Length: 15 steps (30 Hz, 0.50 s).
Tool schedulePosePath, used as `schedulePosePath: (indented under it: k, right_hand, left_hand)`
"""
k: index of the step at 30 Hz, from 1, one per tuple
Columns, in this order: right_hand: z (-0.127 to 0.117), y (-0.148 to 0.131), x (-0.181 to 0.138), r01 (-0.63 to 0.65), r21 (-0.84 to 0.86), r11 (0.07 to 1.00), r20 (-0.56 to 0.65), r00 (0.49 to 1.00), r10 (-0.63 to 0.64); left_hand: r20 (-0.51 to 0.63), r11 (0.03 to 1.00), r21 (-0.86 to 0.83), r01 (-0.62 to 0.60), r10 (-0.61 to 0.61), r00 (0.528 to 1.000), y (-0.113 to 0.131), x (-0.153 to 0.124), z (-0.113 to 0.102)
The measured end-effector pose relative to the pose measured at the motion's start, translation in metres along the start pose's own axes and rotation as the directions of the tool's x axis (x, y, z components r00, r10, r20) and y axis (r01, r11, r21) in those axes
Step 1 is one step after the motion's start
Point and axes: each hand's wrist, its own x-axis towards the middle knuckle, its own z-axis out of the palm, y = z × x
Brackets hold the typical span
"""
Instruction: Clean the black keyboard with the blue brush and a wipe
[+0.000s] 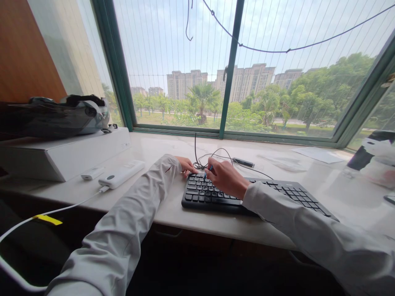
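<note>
A black keyboard lies on the pale windowsill counter, its left end turned towards me. My left hand is at the far left corner, fingers along the back edge and thumb by the left side, steadying it. Above the upper left keys, my right hand is closed in a pinch around a thin blue tool. The tool points down at the keys; its tip is too small to make out. Behind both hands the keyboard's black cable lies in loose loops, partly hidden by my fingers.
A dark pen-like stick lies behind the keyboard. To the left are a white power bank with a plugged-in cable, a small white device and a white box bearing a black-and-grey bag. Paper and plastic lie right.
</note>
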Motion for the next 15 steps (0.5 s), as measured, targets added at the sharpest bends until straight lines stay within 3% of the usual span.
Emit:
schedulePosePath:
  k: [15]
  right_hand:
    - [-0.010, -0.002, -0.017, -0.010, -0.002, 1.000, 0.065, 0.998, 0.010]
  left_hand:
    - [-0.003, 1.000, -0.006, 0.009, -0.009, 1.000, 0.002, -0.003, 0.000]
